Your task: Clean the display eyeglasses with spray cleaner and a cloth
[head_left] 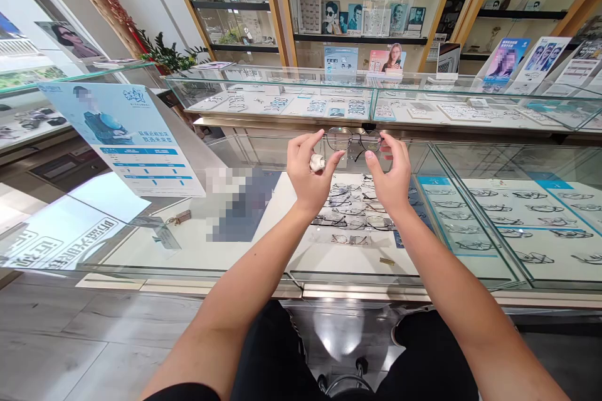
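Both hands hold up a pair of thin-framed eyeglasses (pixel 339 138) above the glass counter. My left hand (pixel 308 172) grips the left end of the frame between thumb and fingers. A crumpled white wad (pixel 317 163), perhaps tissue or cloth, is tucked in that same hand. At the other end, my right hand (pixel 392 169) pinches the frame near its hinge. One dark temple arm angles down below the lenses. Beneath the hands, rows of eyeglasses (pixel 350 239) lie on white inside the glass case.
A tilted blue-and-white sign (pixel 136 144) stands on the counter at left. More glasses sit in the case (pixel 531 222) at right. A second glass showcase (pixel 282 91) runs across behind, with posters on top. A metal chair base (pixel 345 383) shows between my legs.
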Available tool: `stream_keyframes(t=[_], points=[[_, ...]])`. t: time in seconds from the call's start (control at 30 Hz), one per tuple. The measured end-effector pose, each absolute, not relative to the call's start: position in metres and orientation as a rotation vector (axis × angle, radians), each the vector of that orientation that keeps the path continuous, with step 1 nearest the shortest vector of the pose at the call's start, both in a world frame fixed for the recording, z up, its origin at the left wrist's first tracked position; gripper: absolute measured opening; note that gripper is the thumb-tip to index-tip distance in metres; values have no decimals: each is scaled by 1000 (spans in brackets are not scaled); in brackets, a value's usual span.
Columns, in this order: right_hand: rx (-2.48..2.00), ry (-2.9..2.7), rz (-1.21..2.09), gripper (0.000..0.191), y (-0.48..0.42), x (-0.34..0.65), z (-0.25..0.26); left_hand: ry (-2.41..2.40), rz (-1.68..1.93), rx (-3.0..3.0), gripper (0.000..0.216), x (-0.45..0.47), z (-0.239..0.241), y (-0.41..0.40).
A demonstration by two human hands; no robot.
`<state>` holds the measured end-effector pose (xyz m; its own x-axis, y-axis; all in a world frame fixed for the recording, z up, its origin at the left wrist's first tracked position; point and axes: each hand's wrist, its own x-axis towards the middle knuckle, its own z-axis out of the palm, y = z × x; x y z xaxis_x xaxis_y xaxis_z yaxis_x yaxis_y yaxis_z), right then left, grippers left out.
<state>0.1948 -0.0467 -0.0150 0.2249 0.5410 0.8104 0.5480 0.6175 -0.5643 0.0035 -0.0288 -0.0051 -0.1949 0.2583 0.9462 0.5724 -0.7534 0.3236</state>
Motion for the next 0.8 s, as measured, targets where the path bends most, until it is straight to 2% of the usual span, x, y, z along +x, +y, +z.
stream_keyframes(t=[0.8], points=[[-966, -1399, -126, 51, -51, 198, -10, -1167, -2154, -1978, 55, 4, -8, -27]])
